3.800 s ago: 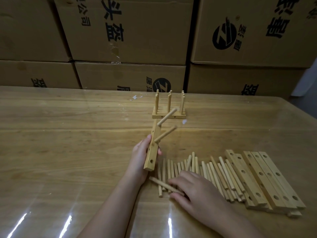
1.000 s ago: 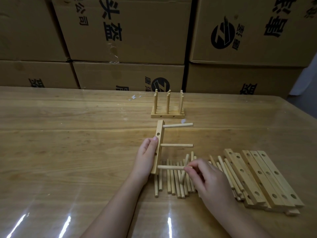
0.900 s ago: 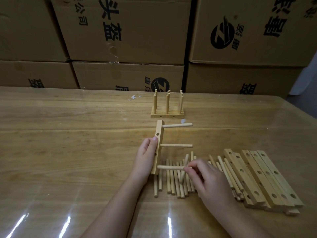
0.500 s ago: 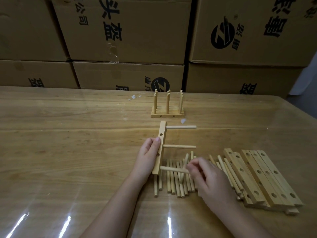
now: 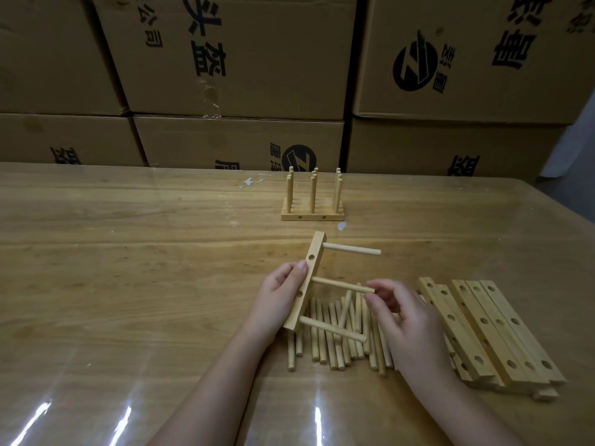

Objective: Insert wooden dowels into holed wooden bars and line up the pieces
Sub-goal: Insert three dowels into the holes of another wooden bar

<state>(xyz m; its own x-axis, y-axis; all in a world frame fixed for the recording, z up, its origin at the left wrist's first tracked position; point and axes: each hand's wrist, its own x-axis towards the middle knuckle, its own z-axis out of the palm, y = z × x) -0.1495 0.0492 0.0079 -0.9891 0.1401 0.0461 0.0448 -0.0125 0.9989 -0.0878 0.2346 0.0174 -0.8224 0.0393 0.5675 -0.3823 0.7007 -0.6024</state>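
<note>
Holed bar (image 5: 305, 281) stands tilted just left of the frame's centre, lifted off the table (image 5: 128, 268). The left hand (image 5: 281, 297) grips its left side with curled fingers. Above it, in the upper centre, is a finished rack (image 5: 312, 214) of upright pegs. Three dowels (image 5: 351, 251) stick out rightward from the bar. Loose dowels (image 5: 325, 347) lie beneath. The right hand (image 5: 412, 329) has thumb and forefinger at the middle dowel (image 5: 338, 284) tip (whether they pinch it, I cannot tell). Spare bars (image 5: 492, 329) lie at lower right.
</note>
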